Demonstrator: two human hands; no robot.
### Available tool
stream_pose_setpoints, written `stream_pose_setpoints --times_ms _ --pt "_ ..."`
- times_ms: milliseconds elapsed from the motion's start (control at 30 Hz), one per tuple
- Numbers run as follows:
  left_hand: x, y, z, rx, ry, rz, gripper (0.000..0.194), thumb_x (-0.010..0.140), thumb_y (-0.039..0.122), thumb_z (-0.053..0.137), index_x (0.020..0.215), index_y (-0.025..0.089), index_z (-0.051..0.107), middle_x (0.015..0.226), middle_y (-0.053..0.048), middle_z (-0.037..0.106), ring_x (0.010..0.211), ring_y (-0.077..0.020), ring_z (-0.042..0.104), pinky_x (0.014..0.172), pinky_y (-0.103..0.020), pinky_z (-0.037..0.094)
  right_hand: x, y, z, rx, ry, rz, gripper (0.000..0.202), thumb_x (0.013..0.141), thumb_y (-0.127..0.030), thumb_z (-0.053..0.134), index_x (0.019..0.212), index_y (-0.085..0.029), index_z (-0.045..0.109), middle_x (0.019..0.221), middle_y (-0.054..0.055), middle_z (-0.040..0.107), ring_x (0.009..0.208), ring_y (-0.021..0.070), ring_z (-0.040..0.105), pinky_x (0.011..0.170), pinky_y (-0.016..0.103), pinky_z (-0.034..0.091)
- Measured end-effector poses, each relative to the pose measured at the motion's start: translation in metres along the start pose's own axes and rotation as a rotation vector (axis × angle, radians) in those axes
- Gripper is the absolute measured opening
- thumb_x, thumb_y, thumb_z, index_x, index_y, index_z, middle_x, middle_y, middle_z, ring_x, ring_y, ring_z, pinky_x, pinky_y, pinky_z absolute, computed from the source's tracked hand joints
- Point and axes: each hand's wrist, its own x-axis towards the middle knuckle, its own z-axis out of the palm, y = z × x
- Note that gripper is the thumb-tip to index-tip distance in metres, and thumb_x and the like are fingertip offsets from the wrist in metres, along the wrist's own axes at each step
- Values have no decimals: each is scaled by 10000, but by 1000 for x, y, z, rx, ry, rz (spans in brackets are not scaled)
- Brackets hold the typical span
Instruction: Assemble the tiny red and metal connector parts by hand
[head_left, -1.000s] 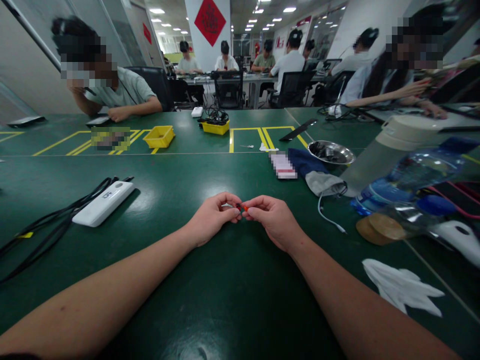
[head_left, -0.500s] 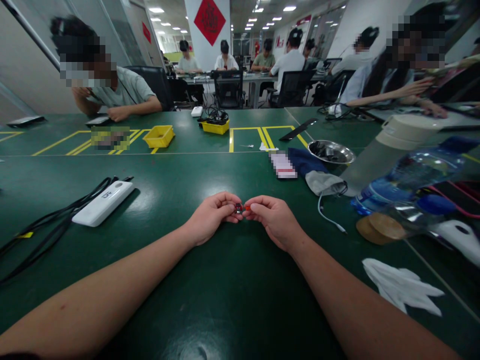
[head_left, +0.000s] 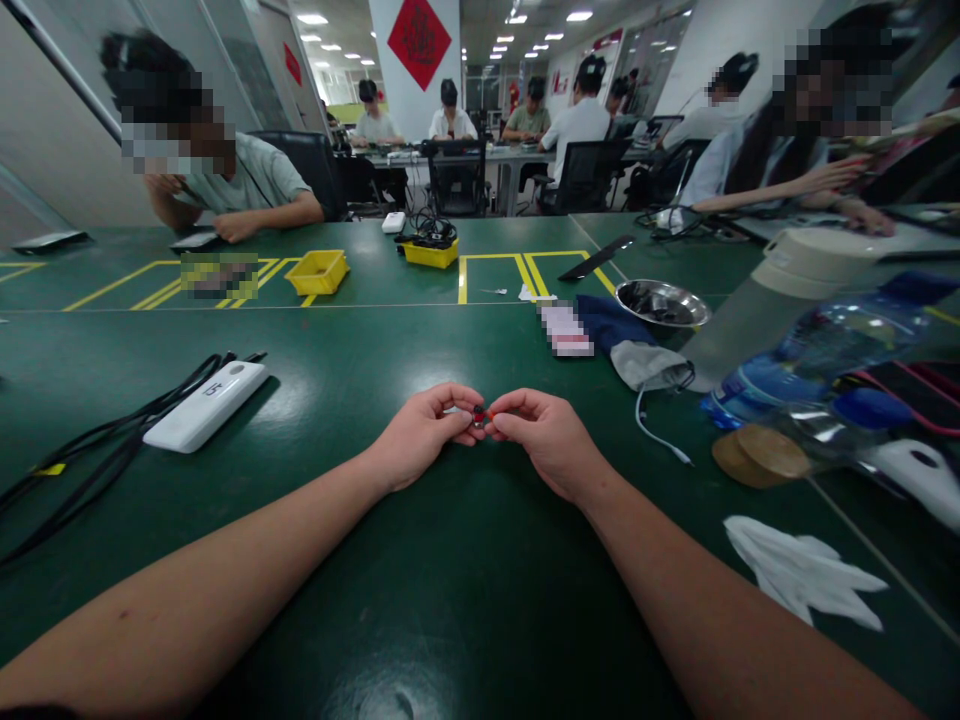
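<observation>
Over the green table (head_left: 480, 570), my left hand (head_left: 429, 430) pinches a small dark and red piece (head_left: 478, 414) between thumb and fingers. Its details are too small to make out. My right hand (head_left: 546, 435) meets it from the right, thumb and fingers pressed together on a small orange-red piece (head_left: 490, 414), mostly hidden by the fingertips. The fingertips of both hands nearly touch, and I cannot tell whether the two pieces are joined.
A white power bank (head_left: 206, 405) and black cables (head_left: 112, 440) lie left. Rightward are a phone (head_left: 566, 330), a pouch (head_left: 649, 365), a metal bowl (head_left: 663, 303), bottles (head_left: 825, 340) and a white cloth (head_left: 806, 570). Yellow trays (head_left: 318, 273) stand farther back; people sit around.
The orange-red piece is now more covered by my right fingertips and appears closer to the piece in my left hand. Both hands have otherwise hardly moved.
</observation>
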Motion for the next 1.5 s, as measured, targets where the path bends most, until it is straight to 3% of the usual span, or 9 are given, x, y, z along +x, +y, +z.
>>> stream_pose_setpoints --times_ms 300,733,1000,1300,1500 --pt "1 -2 0 9 38 -10 186 820 173 660 1005 163 639 915 -28 638 749 -112 671 704 -246 552 1 0 1 42 7 30 91 742 -198 684 823 -171 717 781 50 723 736 173 673 757 361 531" --pt "-3 1 0 54 -10 31 235 795 159 684 1013 170 597 922 -20 620 763 -115 661 705 -244 529 1 2 0 4 10 7 111 728 -196 726 832 -166 702 785 44 724 722 166 680 727 333 526" --pt "2 -1 -1 -62 15 -30 183 845 153 623 1021 160 576 898 -29 640 738 -118 683 701 -245 555 1 0 1 29 33 20 92 744 -225 708 816 -168 700 765 46 710 730 178 675 758 365 530" --pt "2 1 0 -99 5 -48 120 845 123 599 964 135 605 823 -42 678 715 -109 673 693 -219 548 2 3 0 16 14 20 100 729 -150 682 826 -167 698 769 40 724 734 162 680 762 335 527" --pt "0 1 0 -75 6 -22 176 823 142 650 996 150 618 905 -36 661 778 -112 670 743 -232 544 2 1 1 18 21 22 106 726 -158 695 831 -162 694 778 50 729 736 167 680 762 342 528"
